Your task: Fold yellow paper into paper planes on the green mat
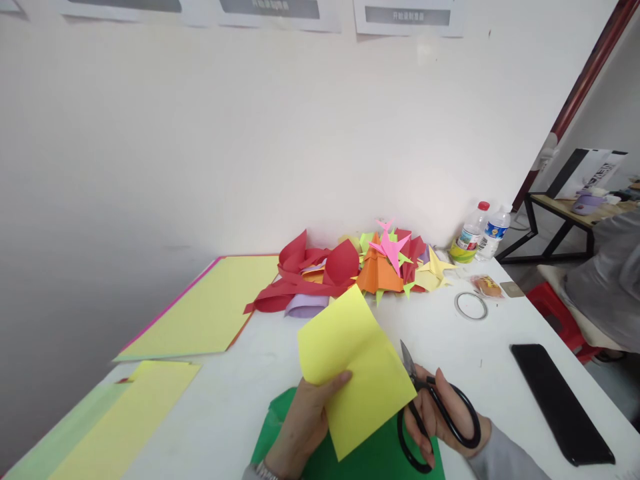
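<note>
My left hand [313, 408] pinches a yellow sheet of paper [357, 353], thumb on top and the fingers behind it. The sheet is held up at a tilt above the table. In my right hand [440, 413] is a pair of black-handled scissors [409, 363], my fingers through the loops and the blades parted. The blades point up and away, at the right corner of the yellow paper; whether they touch it I cannot tell. Beneath both hands lies a green sheet [370, 450], partly hidden by the yellow one.
Large yellow sheets [200, 310] and pale strips [135, 420] lie at the left. Folded paper shapes [380, 273] are piled against the wall. At the right are two bottles [470, 233], a tape roll [471, 305], a wrapped snack [487, 287] and a black phone [560, 403]. A person [607, 287] sits beyond.
</note>
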The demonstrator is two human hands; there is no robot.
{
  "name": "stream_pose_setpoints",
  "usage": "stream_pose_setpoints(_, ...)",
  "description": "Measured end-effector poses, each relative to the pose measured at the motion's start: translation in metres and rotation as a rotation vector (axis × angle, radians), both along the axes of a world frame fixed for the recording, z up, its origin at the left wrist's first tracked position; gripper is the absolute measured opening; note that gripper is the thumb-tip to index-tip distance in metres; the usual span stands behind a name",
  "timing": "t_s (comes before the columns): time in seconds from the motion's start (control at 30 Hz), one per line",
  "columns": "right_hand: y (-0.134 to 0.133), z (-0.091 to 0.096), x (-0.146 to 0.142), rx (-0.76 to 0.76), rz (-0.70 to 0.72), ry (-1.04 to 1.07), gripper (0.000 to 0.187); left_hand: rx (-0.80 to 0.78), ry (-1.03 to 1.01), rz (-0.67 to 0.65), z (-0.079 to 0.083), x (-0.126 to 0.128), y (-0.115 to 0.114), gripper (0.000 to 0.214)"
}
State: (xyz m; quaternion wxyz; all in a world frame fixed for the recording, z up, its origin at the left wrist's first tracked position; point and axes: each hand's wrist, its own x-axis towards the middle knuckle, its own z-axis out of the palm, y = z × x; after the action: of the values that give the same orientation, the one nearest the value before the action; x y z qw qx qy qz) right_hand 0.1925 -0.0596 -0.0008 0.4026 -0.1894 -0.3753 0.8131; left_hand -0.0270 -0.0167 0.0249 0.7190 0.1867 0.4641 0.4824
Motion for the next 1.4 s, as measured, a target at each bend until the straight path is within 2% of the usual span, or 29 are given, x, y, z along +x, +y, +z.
stream_pose_setpoints(0.3, -0.001, 0.005, -0.001, 0.001, -0.023, -0.005, 0.089, 0.006, 0.012, 0.025, 0.004, 0.000, 0.000, 0.081)
stream_pose_setpoints(0.57, -0.001, 0.003, 0.000, 0.021, -0.034, -0.055, 0.096, 0.018, 0.002, 0.028, 0.002, -0.003, 0.001, 0.082)
stream_pose_setpoints(0.8, -0.001, 0.005, 0.003, -0.006, -0.047, -0.046, 0.101, 0.019, 0.018, 0.055, 0.007, -0.002, 0.001, 0.075)
stream_pose_setpoints(0.97, -0.002, 0.009, 0.006, 0.027, -0.023, -0.044, 0.090, 0.015, 0.019, 0.059, 0.006, -0.006, 0.001, 0.075)
stream_pose_setpoints(1.1, -0.002, 0.016, 0.009, 0.062, -0.024, -0.037, 0.072, -0.001, -0.061, 0.118, 0.004, -0.017, 0.004, 0.062)
stream_pose_setpoints(1.2, -0.003, 0.022, 0.012, 0.080, -0.020, -0.049, 0.066, -0.008, -0.144, 0.161, 0.006, -0.023, 0.006, 0.056)
stream_pose_setpoints(1.3, -0.004, 0.027, 0.014, 0.103, -0.005, -0.059, 0.062, -0.005, -0.157, 0.138, 0.008, -0.023, 0.005, 0.061)
stream_pose_setpoints(1.4, -0.004, 0.028, 0.016, 0.120, -0.018, -0.091, 0.064, 0.008, -0.079, 0.088, 0.009, -0.018, 0.003, 0.071)
